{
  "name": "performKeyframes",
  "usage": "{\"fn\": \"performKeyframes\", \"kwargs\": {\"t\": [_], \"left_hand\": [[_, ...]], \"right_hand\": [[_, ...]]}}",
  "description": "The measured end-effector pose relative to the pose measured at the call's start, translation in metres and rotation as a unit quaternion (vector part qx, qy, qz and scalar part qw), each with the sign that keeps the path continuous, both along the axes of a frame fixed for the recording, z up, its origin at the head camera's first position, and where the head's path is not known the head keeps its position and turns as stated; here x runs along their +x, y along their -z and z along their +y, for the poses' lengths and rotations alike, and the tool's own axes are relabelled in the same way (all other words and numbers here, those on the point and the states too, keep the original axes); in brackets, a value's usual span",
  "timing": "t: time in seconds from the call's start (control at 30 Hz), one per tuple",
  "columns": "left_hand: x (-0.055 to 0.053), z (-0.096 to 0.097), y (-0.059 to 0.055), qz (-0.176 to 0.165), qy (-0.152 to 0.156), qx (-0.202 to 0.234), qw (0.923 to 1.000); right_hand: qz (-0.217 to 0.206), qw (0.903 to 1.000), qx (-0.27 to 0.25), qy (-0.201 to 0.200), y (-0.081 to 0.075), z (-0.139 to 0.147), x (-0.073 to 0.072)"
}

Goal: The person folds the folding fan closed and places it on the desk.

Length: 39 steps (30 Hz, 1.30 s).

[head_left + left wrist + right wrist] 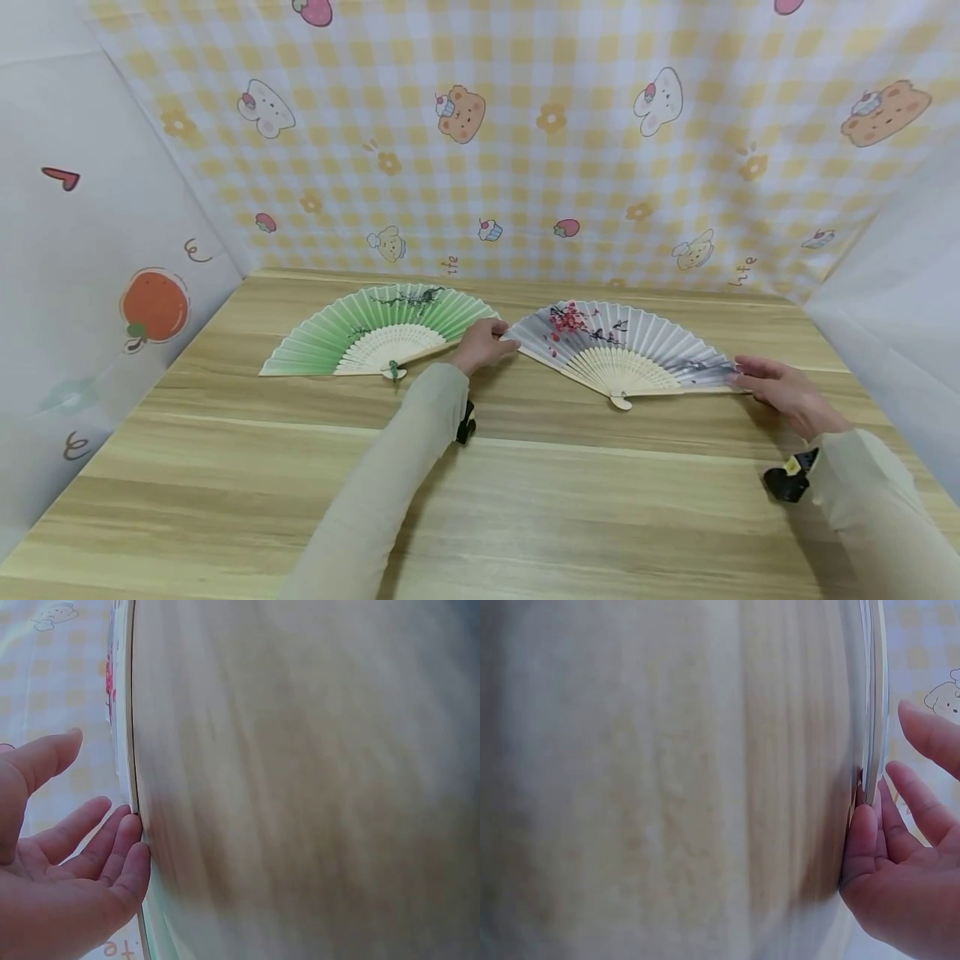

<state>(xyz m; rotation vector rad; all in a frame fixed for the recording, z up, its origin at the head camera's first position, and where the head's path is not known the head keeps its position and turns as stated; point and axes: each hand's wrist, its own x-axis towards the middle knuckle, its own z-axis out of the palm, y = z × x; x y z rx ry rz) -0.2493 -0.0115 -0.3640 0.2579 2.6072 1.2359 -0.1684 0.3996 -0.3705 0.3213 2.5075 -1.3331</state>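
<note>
A grey folding fan with red blossoms and pale ribs lies spread on the table, its pivot toward the person. At its left end is my left hand, fingertips touching the table beside the fan's outer edge. The left wrist view shows that thumb raised apart from the fingers. My right hand touches the fan's right end. In the right wrist view its fingers meet the tip of the outer rib, with the thumb standing apart. A spread green folding fan lies left of my left hand.
The wooden table runs back to a yellow checked cloth with cartoon prints. White cloth hangs along the left side, and more stands at the right. A small green tassel hangs at the green fan's pivot.
</note>
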Motion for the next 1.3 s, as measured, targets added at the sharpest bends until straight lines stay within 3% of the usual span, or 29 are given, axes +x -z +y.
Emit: {"fn": "performKeyframes", "kwargs": {"t": [0.17,0.2,0.3,0.4,0.43,0.47,0.57,0.6,0.8,0.83,0.97,1.3], "left_hand": [[-0.004,0.001,0.002,-0.017,-0.021,0.017,0.9995],[-0.012,-0.001,0.013,-0.004,-0.016,0.035,0.9993],[-0.015,-0.001,0.016,-0.002,-0.023,0.045,0.9987],[-0.014,-0.002,0.016,0.008,-0.023,0.055,0.9982],[-0.007,0.000,0.006,-0.009,-0.034,0.042,0.9985],[-0.008,0.001,0.006,-0.011,-0.036,0.040,0.9985],[-0.005,-0.002,0.003,0.006,-0.029,0.038,0.9988],[-0.013,-0.003,0.014,0.018,-0.023,0.047,0.9985],[-0.026,0.001,0.028,-0.004,-0.032,0.060,0.9977],[-0.019,0.002,0.017,-0.016,-0.040,0.053,0.9977],[-0.008,0.003,0.007,-0.009,-0.039,0.055,0.9977],[-0.007,0.003,0.008,-0.014,-0.031,0.057,0.9978]], "right_hand": [[-0.001,1.0000,0.005,-0.006,0.000,0.000,0.000],[0.001,1.0000,0.005,-0.007,0.000,0.000,0.000],[0.005,0.9999,0.002,-0.011,-0.001,0.000,0.000],[0.002,0.9999,-0.002,-0.012,-0.002,0.000,-0.001],[0.001,0.9999,-0.004,-0.013,-0.002,0.000,-0.001],[-0.001,0.9999,-0.004,-0.012,-0.002,0.000,-0.001],[0.000,0.9999,-0.013,-0.009,-0.002,0.002,-0.002],[0.000,0.9997,-0.025,-0.006,-0.001,0.003,-0.002],[-0.002,0.9932,-0.116,0.006,0.002,0.010,-0.004],[-0.003,0.9927,-0.121,0.005,0.002,0.010,-0.004],[-0.010,0.9937,-0.111,0.002,0.002,0.011,-0.005],[-0.002,0.9953,-0.095,0.016,0.000,0.009,-0.006]]}}
